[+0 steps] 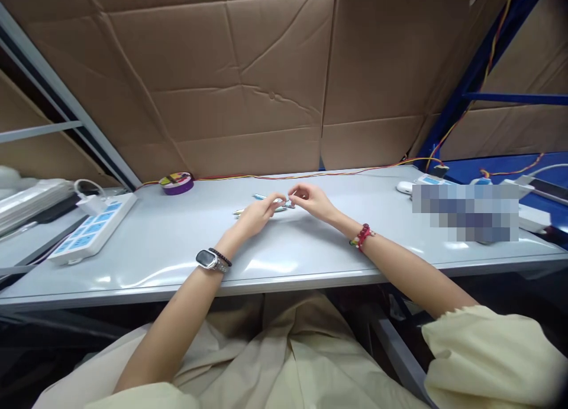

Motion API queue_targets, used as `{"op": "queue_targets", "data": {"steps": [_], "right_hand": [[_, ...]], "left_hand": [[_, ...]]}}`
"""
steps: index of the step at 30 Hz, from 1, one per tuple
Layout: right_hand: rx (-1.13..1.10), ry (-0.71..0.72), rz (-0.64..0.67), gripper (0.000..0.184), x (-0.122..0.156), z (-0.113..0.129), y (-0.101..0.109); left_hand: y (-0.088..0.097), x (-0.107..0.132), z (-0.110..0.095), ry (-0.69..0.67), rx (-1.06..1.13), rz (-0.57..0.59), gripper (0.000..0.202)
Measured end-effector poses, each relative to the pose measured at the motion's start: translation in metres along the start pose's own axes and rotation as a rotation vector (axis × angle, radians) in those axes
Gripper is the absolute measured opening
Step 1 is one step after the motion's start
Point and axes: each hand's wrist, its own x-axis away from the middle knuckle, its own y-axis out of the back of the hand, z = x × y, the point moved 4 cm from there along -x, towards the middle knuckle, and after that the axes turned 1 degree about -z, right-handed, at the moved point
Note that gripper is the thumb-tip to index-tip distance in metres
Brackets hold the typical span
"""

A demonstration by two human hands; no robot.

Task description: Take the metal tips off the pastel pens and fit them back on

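Over the middle of the white table [186, 231], my left hand [258, 213] and my right hand [314, 202] almost meet at the fingertips. Thumb and forefinger are pinched on both; anything between them is too small to make out. Beneath and behind the hands lie several slim, pen-like pieces. A light blue pen-like piece [258, 196] shows behind my left hand, and a pale, gold-tinted one [238, 212] pokes out to its left. Other thin parts [289, 205] show just below the fingertips, partly covered.
A purple roll of tape [177, 184] rests at the back left. White power strips stand at the left [95, 228] and right [437, 180]. Red and yellow wires [284, 177] run along the back edge, before a cardboard wall [248, 83]. A pixelated patch hides something at right.
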Motion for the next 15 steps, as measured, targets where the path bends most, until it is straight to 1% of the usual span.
{"op": "queue_targets", "data": {"steps": [2, 7, 11, 15], "right_hand": [[-0.018, -0.028, -0.026, 0.02, -0.001, -0.003, 0.005], [-0.125, -0.093, 0.092, 0.025, 0.001, -0.009, 0.0], [-0.211, -0.133, 0.133, 0.03, 0.003, -0.013, -0.003], [-0.256, -0.145, 0.162, 0.031, 0.004, -0.017, -0.002]], "left_hand": [[0.0, 0.0, -0.001, 0.002, 0.005, 0.0, 0.033], [0.001, 0.001, 0.0, 0.009, 0.018, 0.001, 0.033], [0.002, 0.002, 0.0, 0.003, 0.048, -0.005, 0.033], [0.002, 0.001, -0.002, -0.027, 0.091, 0.001, 0.032]]}}
